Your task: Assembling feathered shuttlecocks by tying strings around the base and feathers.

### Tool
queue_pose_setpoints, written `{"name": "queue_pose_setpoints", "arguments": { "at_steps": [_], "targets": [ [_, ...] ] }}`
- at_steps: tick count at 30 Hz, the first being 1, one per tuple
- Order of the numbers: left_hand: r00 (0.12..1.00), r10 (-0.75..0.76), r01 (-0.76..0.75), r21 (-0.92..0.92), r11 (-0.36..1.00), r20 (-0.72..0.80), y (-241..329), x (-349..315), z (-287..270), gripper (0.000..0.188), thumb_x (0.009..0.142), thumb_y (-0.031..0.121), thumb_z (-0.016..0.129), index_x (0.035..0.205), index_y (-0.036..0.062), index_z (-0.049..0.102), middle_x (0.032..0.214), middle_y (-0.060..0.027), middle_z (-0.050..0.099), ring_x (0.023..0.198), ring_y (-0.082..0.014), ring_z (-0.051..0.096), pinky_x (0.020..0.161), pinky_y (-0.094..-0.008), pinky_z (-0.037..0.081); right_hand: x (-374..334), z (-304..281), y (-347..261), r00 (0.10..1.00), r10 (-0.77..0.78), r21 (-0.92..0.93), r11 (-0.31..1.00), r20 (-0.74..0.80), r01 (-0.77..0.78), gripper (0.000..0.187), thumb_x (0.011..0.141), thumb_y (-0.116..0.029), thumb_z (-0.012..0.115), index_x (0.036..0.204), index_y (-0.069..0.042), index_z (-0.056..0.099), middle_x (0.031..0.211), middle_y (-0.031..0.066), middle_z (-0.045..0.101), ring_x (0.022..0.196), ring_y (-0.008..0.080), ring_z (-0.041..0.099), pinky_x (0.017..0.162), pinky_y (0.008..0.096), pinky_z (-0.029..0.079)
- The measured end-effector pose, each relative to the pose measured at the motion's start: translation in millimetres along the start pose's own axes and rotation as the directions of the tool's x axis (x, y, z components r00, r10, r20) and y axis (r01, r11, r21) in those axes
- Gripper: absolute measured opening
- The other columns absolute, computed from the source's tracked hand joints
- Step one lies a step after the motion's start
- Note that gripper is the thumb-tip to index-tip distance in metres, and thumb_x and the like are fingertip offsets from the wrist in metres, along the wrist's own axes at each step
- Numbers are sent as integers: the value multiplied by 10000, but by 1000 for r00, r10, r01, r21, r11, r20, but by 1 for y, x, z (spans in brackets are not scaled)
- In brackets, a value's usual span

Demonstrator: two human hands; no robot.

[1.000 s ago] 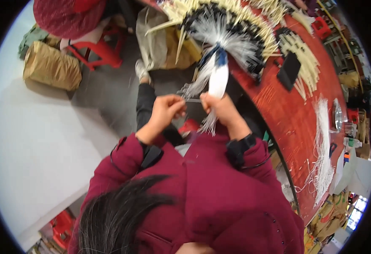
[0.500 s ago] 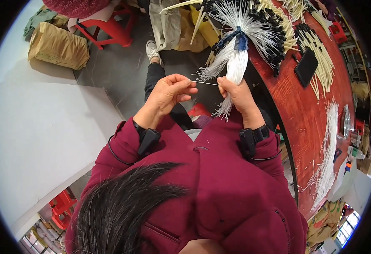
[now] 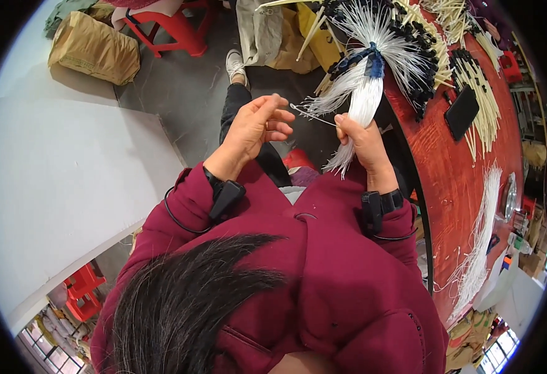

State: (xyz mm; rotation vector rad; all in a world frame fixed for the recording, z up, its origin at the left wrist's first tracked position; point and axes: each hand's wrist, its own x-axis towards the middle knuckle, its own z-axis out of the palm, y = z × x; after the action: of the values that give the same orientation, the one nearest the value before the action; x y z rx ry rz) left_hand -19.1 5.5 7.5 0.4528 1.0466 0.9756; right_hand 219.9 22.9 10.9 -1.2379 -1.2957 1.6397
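Observation:
My right hand point(image 3: 364, 142) is closed around the lower part of a bundle of white cords point(image 3: 365, 93), whose loose ends hang below the fist. Between its thumb and forefinger a single thin cord point(image 3: 315, 116) sticks out to the left and ends in a small loop. My left hand point(image 3: 260, 124) is just left of that loop, fingers apart and loosely curved, touching nothing that I can see. A dark blue cloth strip point(image 3: 373, 62) ties the bundle higher up. Above the tie the cords fan out over black-tipped pieces at the table's edge.
On the red table point(image 3: 439, 187) at my right lie a black phone point(image 3: 462, 112), pale sticks with black ends point(image 3: 482, 93) and more white cords point(image 3: 478, 243). A white board point(image 3: 86, 162) stands at the left. Beyond are a brown paper sack point(image 3: 96, 48) and a red stool point(image 3: 183, 31).
The thin cord was stretched taut between both hands. My left hand has let go of its end, which now springs free as a loop. The whole view has shifted slightly.

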Motion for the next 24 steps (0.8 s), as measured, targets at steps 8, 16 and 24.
{"name": "queue_pose_setpoints", "arguments": {
  "at_steps": [8, 16, 24],
  "targets": [
    [998, -45, 30, 261, 965, 49, 11, -2, 12, 317, 880, 312, 656, 1051, 61, 568, 897, -48, 621, 632, -106, 619, 529, -209, 495, -2, 3, -1, 1000, 16, 26, 1000, -11, -15, 299, 858, -209, 589, 596, -91, 505, 562, -16, 466, 528, 78, 418, 525, 233, 323],
    [983, 77, -122, 284, 951, 164, -2, 9, 2, 192, 896, 242, 639, 917, 57, 598, 737, -1, 609, 525, -77, 573, 476, -191, 448, -2, 4, -2, 999, 27, 46, 999, -17, -26, 298, 858, -206, 587, 596, -90, 505, 563, -15, 468, 528, 78, 418, 524, 232, 319],
    [994, -31, -10, 369, 929, 104, 9, 9, -14, 202, 905, 225, 626, 808, 51, 599, 631, 20, 584, 476, -58, 546, 424, -182, 412, -1, 2, -1, 1000, 23, 16, 1000, 7, -23, 300, 858, -196, 583, 590, -89, 500, 560, -12, 465, 527, 80, 414, 527, 233, 320]
  ]
}}
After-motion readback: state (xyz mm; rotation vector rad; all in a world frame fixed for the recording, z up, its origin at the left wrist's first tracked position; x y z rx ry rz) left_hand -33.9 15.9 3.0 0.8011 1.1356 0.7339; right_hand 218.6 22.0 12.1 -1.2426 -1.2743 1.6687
